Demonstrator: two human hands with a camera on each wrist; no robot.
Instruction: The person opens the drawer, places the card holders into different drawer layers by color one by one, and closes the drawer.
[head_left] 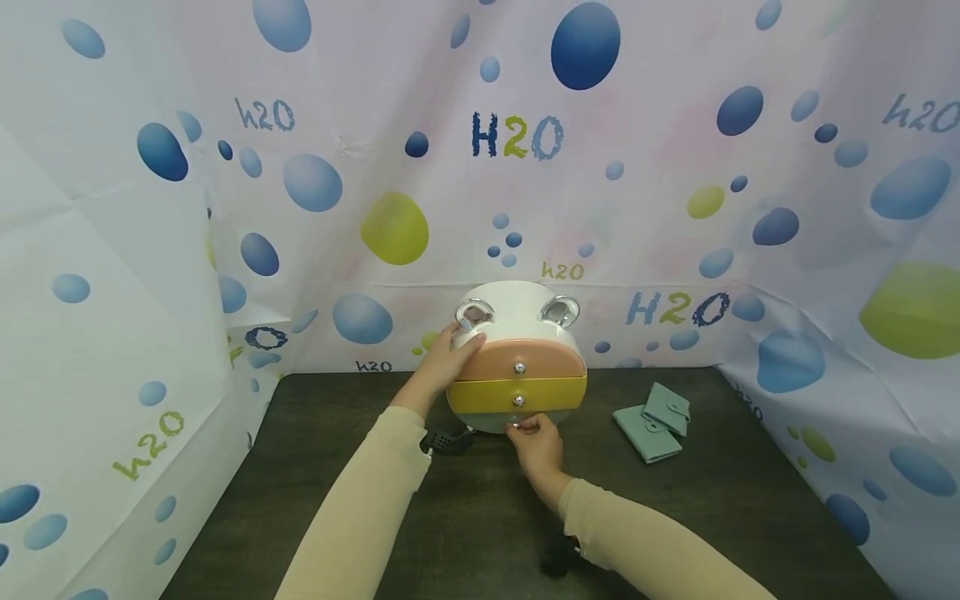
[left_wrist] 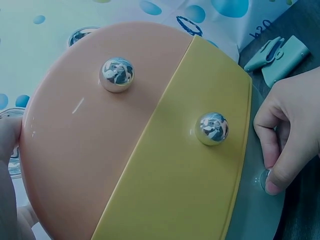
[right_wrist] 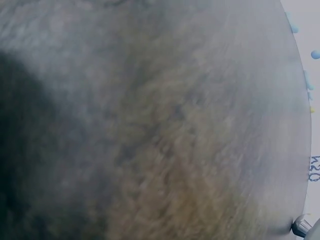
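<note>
A rounded white storage box with two mirrored ear-shaped rings stands at the back of the dark table. Its front has a peach drawer, a yellow drawer and a grey-green bottom drawer, with shiny round knobs. My left hand rests against the box's upper left side, thumb near the front edge; its other fingers are partly hidden. Low at the front, my right hand pinches the bottom drawer's knob between thumb and fingertip. All the drawers look flush with the front.
Two mint-green snap wallets lie overlapping on the table, right of the box. A white sheet printed with bubbles hangs behind and at both sides. The right wrist view is mostly a blurred, mirror-like surface.
</note>
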